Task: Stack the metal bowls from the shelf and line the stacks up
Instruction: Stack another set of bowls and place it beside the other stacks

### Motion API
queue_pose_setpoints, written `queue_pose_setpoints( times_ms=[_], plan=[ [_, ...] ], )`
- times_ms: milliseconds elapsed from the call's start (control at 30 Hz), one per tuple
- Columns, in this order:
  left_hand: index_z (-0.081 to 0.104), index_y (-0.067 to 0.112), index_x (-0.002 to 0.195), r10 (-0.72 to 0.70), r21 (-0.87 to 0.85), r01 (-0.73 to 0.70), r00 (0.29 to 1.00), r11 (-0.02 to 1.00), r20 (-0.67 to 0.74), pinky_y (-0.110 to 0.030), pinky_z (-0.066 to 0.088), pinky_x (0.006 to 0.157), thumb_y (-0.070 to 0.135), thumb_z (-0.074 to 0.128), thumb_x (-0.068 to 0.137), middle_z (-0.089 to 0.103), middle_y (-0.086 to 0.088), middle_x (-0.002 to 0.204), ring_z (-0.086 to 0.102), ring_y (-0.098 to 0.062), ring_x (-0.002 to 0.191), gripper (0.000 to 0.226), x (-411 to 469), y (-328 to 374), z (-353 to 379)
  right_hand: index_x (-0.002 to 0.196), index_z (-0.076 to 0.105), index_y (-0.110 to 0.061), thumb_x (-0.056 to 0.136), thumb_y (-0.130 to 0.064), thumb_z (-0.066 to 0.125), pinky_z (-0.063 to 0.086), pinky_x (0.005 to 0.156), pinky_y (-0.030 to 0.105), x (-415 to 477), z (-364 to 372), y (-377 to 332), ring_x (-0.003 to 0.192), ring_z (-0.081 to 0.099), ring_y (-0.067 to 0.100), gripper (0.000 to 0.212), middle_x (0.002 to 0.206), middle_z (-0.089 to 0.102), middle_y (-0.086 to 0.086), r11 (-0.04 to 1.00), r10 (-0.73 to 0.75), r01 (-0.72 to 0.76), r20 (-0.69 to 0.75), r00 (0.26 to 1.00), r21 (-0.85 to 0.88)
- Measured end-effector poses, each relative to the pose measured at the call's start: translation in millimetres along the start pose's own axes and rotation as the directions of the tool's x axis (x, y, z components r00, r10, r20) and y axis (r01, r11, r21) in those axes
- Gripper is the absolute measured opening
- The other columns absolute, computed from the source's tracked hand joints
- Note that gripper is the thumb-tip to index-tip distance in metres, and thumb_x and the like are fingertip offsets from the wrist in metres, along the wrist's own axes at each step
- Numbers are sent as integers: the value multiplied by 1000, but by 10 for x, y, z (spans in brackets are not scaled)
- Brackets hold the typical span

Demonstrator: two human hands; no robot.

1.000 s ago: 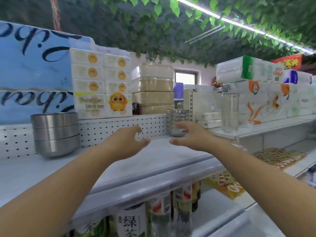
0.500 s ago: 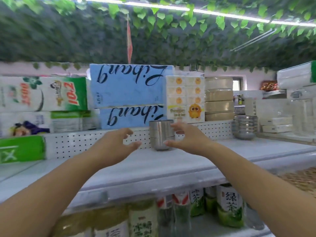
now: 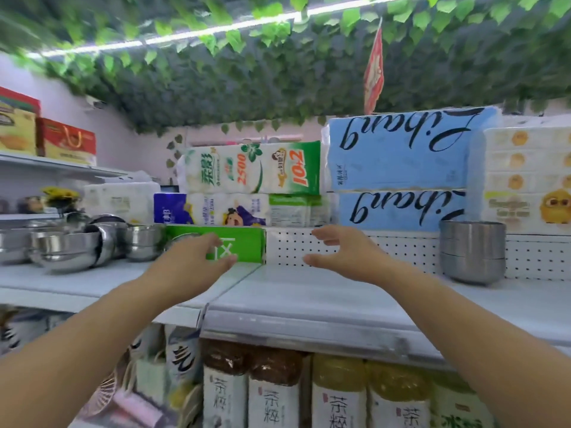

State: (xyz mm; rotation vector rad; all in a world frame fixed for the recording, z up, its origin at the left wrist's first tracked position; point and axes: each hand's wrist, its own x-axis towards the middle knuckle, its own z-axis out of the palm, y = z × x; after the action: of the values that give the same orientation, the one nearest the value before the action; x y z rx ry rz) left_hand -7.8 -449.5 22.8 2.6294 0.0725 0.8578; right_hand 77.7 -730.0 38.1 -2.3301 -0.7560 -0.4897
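**Both hands free, midway between the built stack and the loose bowls**

Head view: The left hand (image 3: 197, 261) and the right hand (image 3: 343, 254) hover over the middle of the shelf (image 3: 309, 291). Their fingers are spread and gently bent, palms facing each other, and they hold nothing. The stack of metal bowls (image 3: 472, 251) stands upright toward the shelf's right end, close against the perforated back panel (image 3: 401, 245). The loose metal bowls (image 3: 71, 248) crowd the left end, well apart from it. The left hand is in front of a green box (image 3: 247, 242), and tissue packs (image 3: 253, 168) are piled behind the panel.

The step looks like a reach for more bowls on the left. It would go best by cupping one bowl with both palms on its outer wall and lifting it straight up before swinging it across. Set down near the back edge, level with the standing stack, it would keep the row straight.

The right-hand stack is several bowls nested one in another; what the top one holds is hidden by its rim. On the left, one bowl leans on its side against a neighbour with its dark hollow showing nothing inside. The other bowls' insides cannot be seen.
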Motion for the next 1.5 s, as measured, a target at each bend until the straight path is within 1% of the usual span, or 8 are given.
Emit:
queue_pose_setpoints(
  times_ms=[367,600,767,933,1067,1300,1400,1500],
  plan=[
    [59,24,124,-186,136,209,969,968,-164,-38,51,90,55,56,93,65,3,125,60,-20,109,43,157,-1319,-367,148,51,-21,85,-52,77,44,107,30,1203,1209,-655,131,54,15,75,151,52,-3,981,-191,194,255,948,17],
    [57,25,131,-288,44,310,922,950,-260,-44,48,100,57,59,91,63,3,132,58,-21,119,51,419,-2028,-393,150,47,-24,90,-56,69,37,106,27,1798,1625,-904,133,50,17,72,149,52,-4,953,-234,288,371,898,-96],
    [57,19,135,-296,58,329,904,943,-307,-36,45,101,51,62,92,60,2,136,55,-20,124,55,626,-2439,-409,153,42,-24,90,-50,71,34,109,25,2145,2009,-982,139,45,19,74,154,46,-2,943,-238,312,417,877,-117],
    [59,19,128,-266,130,330,894,935,-360,-34,45,91,53,62,90,61,0,129,55,-20,119,50,963,-2896,-480,159,28,-22,88,-58,70,38,109,31,2473,2501,-1078,139,44,24,90,157,42,2,950,-148,254,451,880,-183],
    [63,19,120,-249,149,327,888,933,-387,-42,47,96,53,66,87,64,-4,123,54,-25,117,48,1211,-3305,-548,159,22,-21,89,-55,70,43,91,28,2733,2830,-1189,130,51,27,92,150,46,9,965,-57,152,393,918,-214],
    [66,20,120,-105,218,185,936,958,-335,-38,48,91,54,67,86,68,-1,119,59,-23,110,48,1671,-3774,-543,162,-6,-24,79,-61,77,45,105,41,2994,3331,-1372,137,48,41,123,165,10,27,962,196,-136,258,946,-235],
    [66,19,118,-7,260,95,946,961,-323,-37,50,83,55,68,85,69,-3,116,62,-23,103,49,1839,-3819,-518,160,-9,-20,76,-59,81,45,104,41,3019,3495,-1384,135,48,39,130,163,17,27,969,212,-185,168,963,-164],
    [54,27,132,33,462,54,983,885,-179,-41,47,91,69,61,82,60,-1,131,54,-24,119,66,2013,-3839,-473,160,-9,-18,74,-57,84,45,104,41,3048,3607,-1385,135,47,37,133,156,29,24,971,215,-202,92,972,-131]
  ],
)
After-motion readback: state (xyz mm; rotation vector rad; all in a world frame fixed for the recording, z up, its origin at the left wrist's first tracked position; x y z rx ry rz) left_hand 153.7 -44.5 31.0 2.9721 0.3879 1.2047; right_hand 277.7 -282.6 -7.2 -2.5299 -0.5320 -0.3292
